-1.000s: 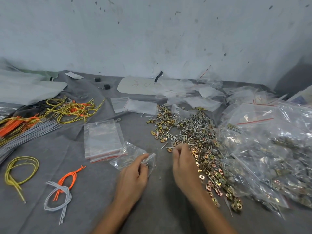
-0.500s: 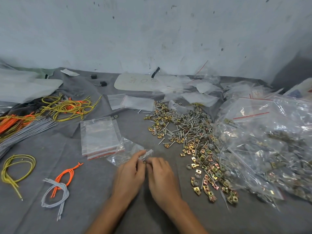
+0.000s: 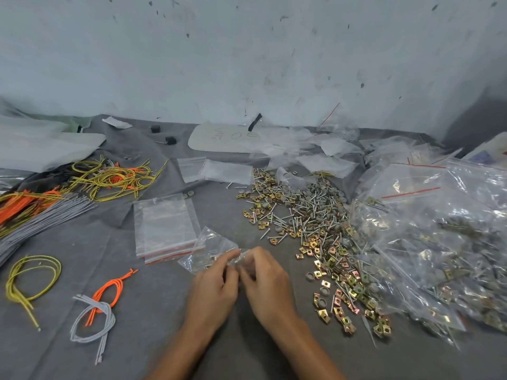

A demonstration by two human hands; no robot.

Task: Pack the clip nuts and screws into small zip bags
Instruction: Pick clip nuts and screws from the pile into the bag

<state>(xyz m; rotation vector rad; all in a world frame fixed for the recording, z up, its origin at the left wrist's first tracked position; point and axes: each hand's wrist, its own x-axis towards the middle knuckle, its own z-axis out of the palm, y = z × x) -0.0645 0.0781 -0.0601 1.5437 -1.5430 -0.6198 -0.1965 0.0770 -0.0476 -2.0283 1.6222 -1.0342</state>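
Left arm: comes in from the lower edge, slanting up and right; left hand [image 3: 214, 290] is knuckles-up over the cloth [image 3: 137, 338].
Left hand grip: fingers curled, thumb and forefinger pinching the bag [image 3: 210, 246] at its near edge.
Right arm: slants up and left; right hand [image 3: 267, 283] meets the left.
Right hand grip: fingertips pinch the same edge.
Bag: on the cloth, overlapping the stack [image 3: 164, 226] of empty bags.
Clip nuts [image 3: 323, 314], screws [image 3: 301, 212]: we note a loose heap right of the hands.
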